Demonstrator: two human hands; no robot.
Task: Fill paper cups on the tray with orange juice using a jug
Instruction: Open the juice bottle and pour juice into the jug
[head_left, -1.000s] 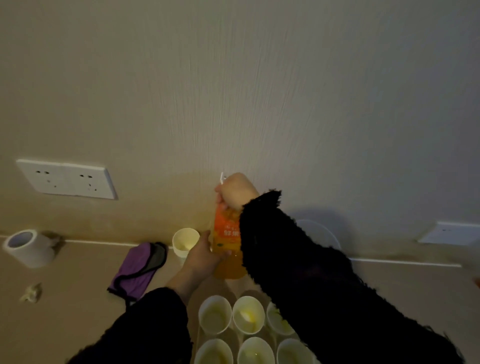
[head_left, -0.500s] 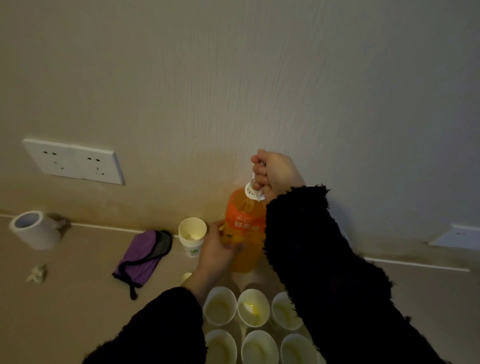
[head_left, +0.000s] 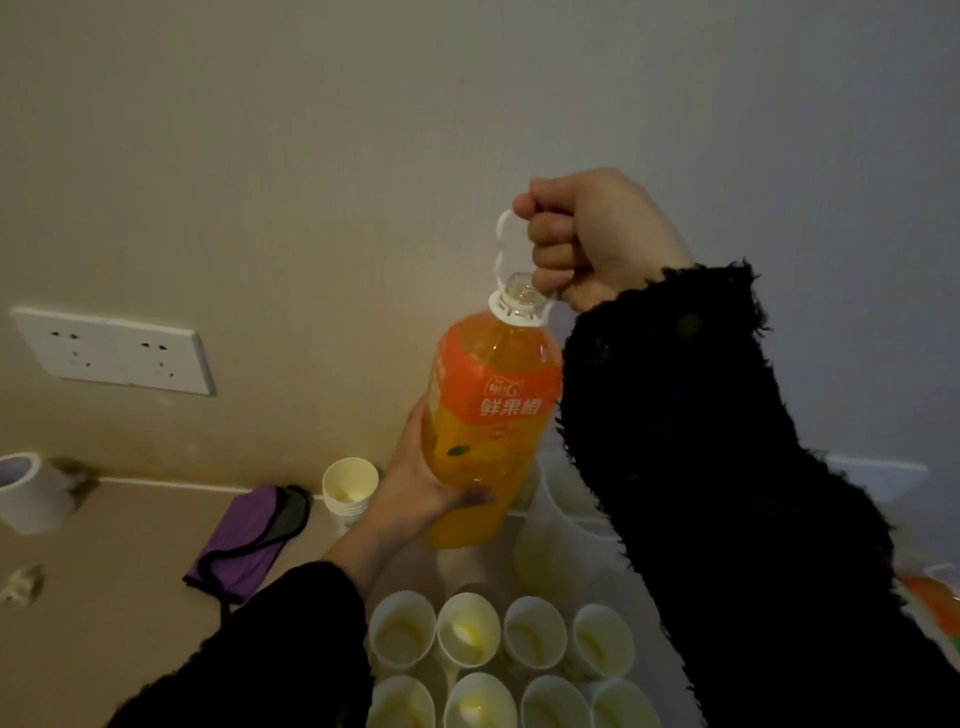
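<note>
Below the bottle (head_left: 488, 431), on your side of it, sit the paper cups (head_left: 467, 629), and that's the big change. A second ago the bottle was standing low down by the wall, and now you've hoisted it clear, so it hangs over the back row of cups, leaning a bit. The cap looks to be off, with the neck showing bare thread. So I'd say the lifting part is done and you're basically set up to tip it, but nothing is pouring yet.

Your right hand (head_left: 592, 239) is above the bottle, fingers curled tight through the white handle loop (head_left: 506, 244) at the neck. Your left hand (head_left: 415, 493) cups the bottle's lower left side, thumb across the front, the other fingers hidden behind it.

- One bottle, roughly three-quarters full.
- Eight cups in view, two rows of four, with the nearer row cut off by the frame edge. They look pale yellow at the bottom, and I can't tell if that's juice or just the light.
- The tray (head_left: 498, 571) under them barely shows.
- One spare stack of cups (head_left: 350, 480) is just left of the bottle.
- Farther left are one purple cloth (head_left: 244, 535), one crumpled scrap (head_left: 21, 582) and one tape roll (head_left: 26, 493).
- One socket plate (head_left: 111, 351) is up and left on the wall.
- A see-through vessel (head_left: 550, 525) sits just right of the bottle's base, mostly behind your sleeve. It could be the jug, but honestly I can't tell.
</note>
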